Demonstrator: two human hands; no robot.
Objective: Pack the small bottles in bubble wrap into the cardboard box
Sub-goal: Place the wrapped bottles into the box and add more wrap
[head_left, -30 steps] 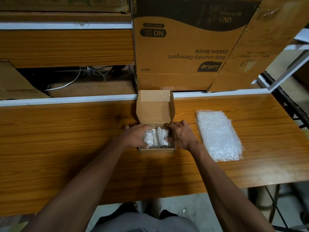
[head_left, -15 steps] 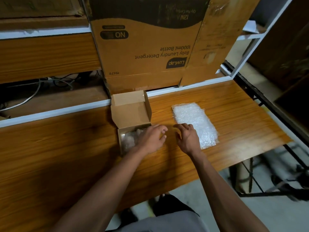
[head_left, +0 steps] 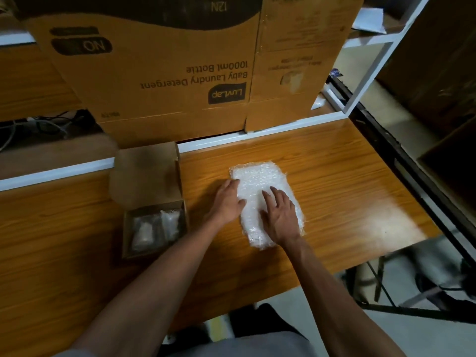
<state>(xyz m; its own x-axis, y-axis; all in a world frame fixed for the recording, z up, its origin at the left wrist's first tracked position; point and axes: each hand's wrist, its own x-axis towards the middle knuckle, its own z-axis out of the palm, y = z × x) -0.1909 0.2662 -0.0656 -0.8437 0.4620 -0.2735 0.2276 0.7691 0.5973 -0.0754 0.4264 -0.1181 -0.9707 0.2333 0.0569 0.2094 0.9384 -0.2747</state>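
A small cardboard box [head_left: 126,235] sits on the wooden table with its lid [head_left: 146,173] standing up at the back. Inside it lie bottles wrapped in bubble wrap [head_left: 154,228], side by side. To its right a flat sheet of bubble wrap [head_left: 260,179] lies on the table. My left hand [head_left: 228,200] rests on the sheet's left edge with fingers spread. My right hand [head_left: 279,215] lies flat on the sheet's middle, fingers apart. Neither hand closes around anything.
A large brown laundry-detergent carton [head_left: 159,68] stands behind the table's white back edge [head_left: 257,130]. The wooden table [head_left: 347,202] ends at the right over a dark metal frame [head_left: 401,155]. Cables [head_left: 38,124] lie at the back left.
Both hands left the small box and moved right onto the flat bubble wrap sheet. The camera has swung right, so the box now sits at the left.
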